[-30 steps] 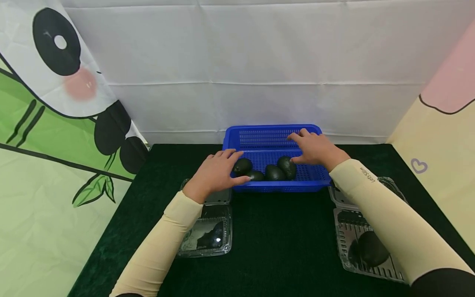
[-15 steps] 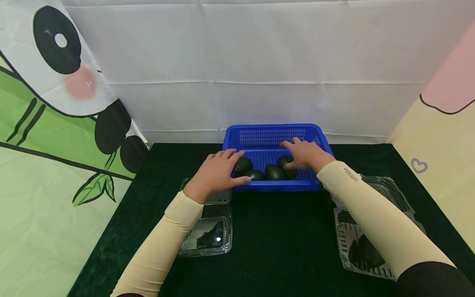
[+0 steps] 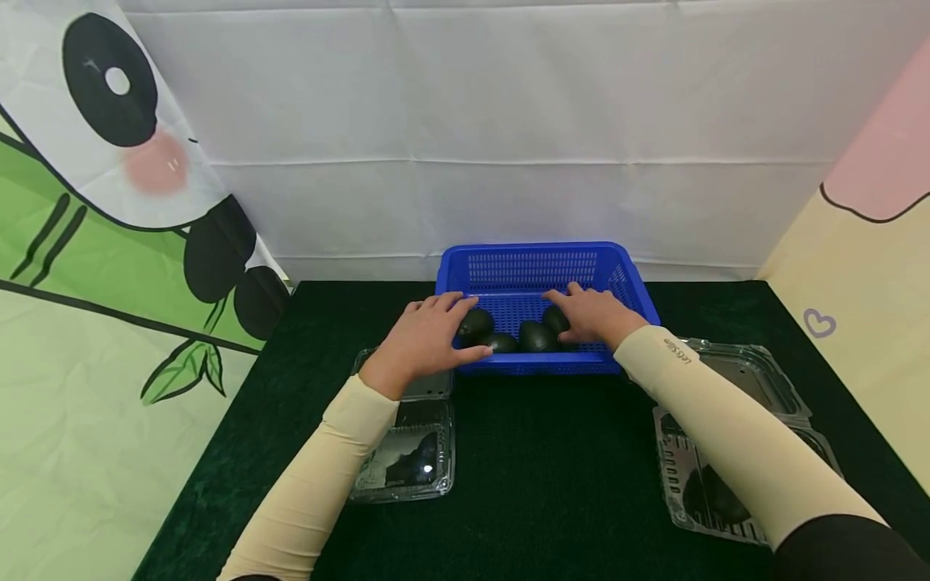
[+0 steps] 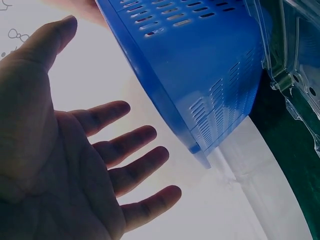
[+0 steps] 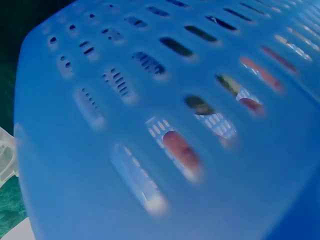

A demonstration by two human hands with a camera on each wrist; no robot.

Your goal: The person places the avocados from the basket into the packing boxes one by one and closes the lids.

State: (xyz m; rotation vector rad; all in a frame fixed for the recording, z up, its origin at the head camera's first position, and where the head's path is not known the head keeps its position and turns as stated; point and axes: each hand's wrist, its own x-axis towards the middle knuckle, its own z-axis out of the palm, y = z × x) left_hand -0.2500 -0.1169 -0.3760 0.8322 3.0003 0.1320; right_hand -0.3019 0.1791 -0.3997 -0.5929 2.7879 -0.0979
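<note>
Several dark green avocados (image 3: pixel 538 337) lie in a blue perforated basket (image 3: pixel 538 365). My right hand (image 3: pixel 596 315) reaches over the basket's right side, its thumb and fingers around the rightmost avocado (image 3: pixel 555 318), which it partly hides. Through the slots in the right wrist view, a fingertip (image 5: pixel 181 150) shows near dark green skin. At the basket's left edge, my left hand (image 3: pixel 429 340) hovers with fingers spread, close to the leftmost avocado (image 3: pixel 475 325). In the left wrist view, the left palm (image 4: pixel 75 175) is bare, outside the blue basket wall (image 4: pixel 185 75).
An open clear plastic clamshell (image 3: pixel 417 492) lies on the dark green cloth (image 3: pixel 545 484) below the left hand. Another clamshell (image 3: pixel 672 476) lies at right, holding a dark avocado (image 3: pixel 722 496) partly covered by the right forearm. A white sheet (image 3: pixel 508 121) hangs behind the basket.
My right hand has moved left and down into the basket, its fingers coming around the rightmost avocado. The left hand stays where it was.
</note>
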